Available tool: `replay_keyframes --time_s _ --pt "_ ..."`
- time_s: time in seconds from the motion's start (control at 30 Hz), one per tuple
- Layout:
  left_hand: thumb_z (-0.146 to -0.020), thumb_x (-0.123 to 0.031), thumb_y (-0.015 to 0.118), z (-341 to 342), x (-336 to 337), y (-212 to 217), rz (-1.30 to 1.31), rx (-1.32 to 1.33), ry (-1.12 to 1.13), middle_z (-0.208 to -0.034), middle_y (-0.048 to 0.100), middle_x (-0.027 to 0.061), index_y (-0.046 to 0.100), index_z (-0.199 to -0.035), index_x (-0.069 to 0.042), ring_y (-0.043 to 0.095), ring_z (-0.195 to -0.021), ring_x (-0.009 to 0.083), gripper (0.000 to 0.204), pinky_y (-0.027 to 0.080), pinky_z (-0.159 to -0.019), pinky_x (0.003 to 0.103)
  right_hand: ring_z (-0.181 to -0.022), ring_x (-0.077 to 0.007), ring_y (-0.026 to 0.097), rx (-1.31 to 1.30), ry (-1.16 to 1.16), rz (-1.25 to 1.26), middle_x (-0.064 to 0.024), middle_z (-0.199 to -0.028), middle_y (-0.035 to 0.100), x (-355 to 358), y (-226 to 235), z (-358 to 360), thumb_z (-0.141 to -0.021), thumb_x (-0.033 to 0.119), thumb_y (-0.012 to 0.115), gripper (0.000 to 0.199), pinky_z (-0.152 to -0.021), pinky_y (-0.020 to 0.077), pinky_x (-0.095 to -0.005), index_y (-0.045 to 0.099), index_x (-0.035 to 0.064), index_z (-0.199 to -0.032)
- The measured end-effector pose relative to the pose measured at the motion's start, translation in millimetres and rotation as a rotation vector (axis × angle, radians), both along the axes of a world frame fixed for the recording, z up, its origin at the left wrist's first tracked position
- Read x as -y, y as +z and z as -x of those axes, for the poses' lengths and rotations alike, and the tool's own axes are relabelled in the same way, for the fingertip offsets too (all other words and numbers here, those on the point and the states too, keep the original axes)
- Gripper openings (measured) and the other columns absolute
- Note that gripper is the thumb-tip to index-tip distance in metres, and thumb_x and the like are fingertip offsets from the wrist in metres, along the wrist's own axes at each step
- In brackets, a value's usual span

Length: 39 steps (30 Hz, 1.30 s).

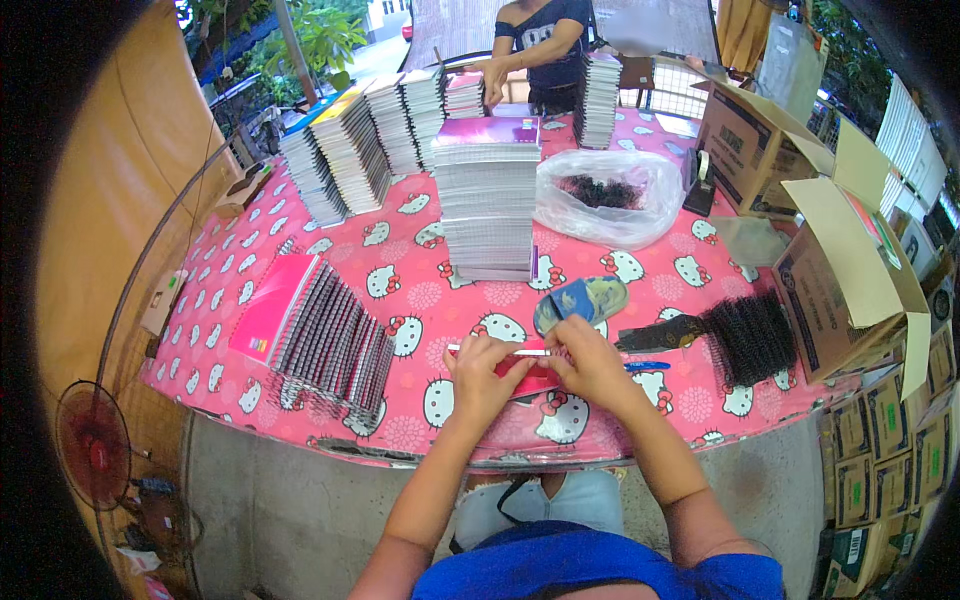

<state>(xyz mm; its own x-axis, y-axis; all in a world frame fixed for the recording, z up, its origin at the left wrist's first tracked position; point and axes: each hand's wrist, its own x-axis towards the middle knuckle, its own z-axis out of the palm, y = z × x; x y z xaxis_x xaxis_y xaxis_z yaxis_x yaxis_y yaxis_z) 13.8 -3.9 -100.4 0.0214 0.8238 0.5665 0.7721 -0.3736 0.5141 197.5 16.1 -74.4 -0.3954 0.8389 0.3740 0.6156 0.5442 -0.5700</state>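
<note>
Probably light, flexible: red booklet (537, 376) | before central notebook stack (487, 210) | left hand (481, 376), right hand (592, 368) pinching edge, best hold

Both hands hide most of the flat red piece (537, 378): the left hand (482, 375) covers one end, and what the right hand (588, 362) pinches at its pale edge is too small to tell. The right hand also hides some of the near edge of a blue slipper (583, 302). The upper edge cuts off the head of 1 co-worker (550, 55), and the table (410, 225) blocks their legs. Flaps conceal much inside the open cardboard box (825, 295). The black coils (752, 337) run together, too fine to count. The lower edge crops the wearer's blue shirt (590, 560)
</note>
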Motion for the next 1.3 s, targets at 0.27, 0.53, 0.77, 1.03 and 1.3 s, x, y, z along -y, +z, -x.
replay_keyframes --time_s 0.27,0.53,0.77,1.03,1.3 --pt "-0.066 -0.027 0.081 1 2 -1 0.023 0.002 0.001 -0.083 0.063 -0.0009 0.072 -0.085 -0.016 0.055 -0.087 0.0194 0.024 0.033 -0.084 0.047 -0.079 -0.0335 0.059 0.044 -0.041 0.021 -0.0128 -0.089 0.055 11 5 9 -0.084 0.026 0.064 0.027 -0.071 0.048 -0.0411 0.059 0.0069 -0.102" --pt "-0.065 -0.029 0.081 5 5 1 0.064 0.008 -0.012 -0.085 0.064 0.0012 0.073 -0.088 -0.016 0.056 -0.087 0.02 0.027 0.033 -0.088 0.048 -0.094 -0.0329 0.059 0.206 0.026 0.108 -0.0144 -0.1 0.057 1 11 10 -0.083 0.02 0.063 0.027 -0.079 0.0474 -0.0419 0.059 0.0063 -0.106" --pt "-0.062 -0.029 0.083 0 4 13 0.061 0.076 -0.056 -0.084 0.065 0.0048 0.072 -0.085 -0.014 0.058 -0.084 0.0224 0.03 0.037 -0.085 0.045 -0.097 -0.0369 0.059 0.311 -0.079 -0.162 -0.0172 -0.109 0.059 -101 -51 -80 -0.067 0.012 0.074 0.054 -0.083 0.0483 -0.0436 0.052 0.0051 -0.116" --pt "-0.057 -0.027 0.086 11 -6 4 -0.078 0.056 -0.066 -0.083 0.064 0.0074 0.066 -0.083 -0.008 0.058 -0.082 0.0257 0.038 0.045 -0.075 0.038 -0.092 -0.0199 0.061 -0.623 0.158 0.555 -0.0073 -0.105 0.063 -61 -23 -63 -0.061 0.002 0.068 0.061 -0.082 0.0482 -0.0348 0.055 0.0058 -0.12" --pt "-0.059 -0.028 0.086 19 -10 10 0.005 0.083 -0.119 -0.085 0.065 0.0074 0.065 -0.088 -0.006 0.06 -0.082 0.025 0.042 0.047 -0.072 0.038 -0.087 -0.017 0.061 -0.278 0.245 0.511 -0.003 -0.091 0.063 -62 -4 -52 -0.059 0.002 0.073 0.056 -0.079 0.0489 -0.0313 0.056 0.0039 -0.112"
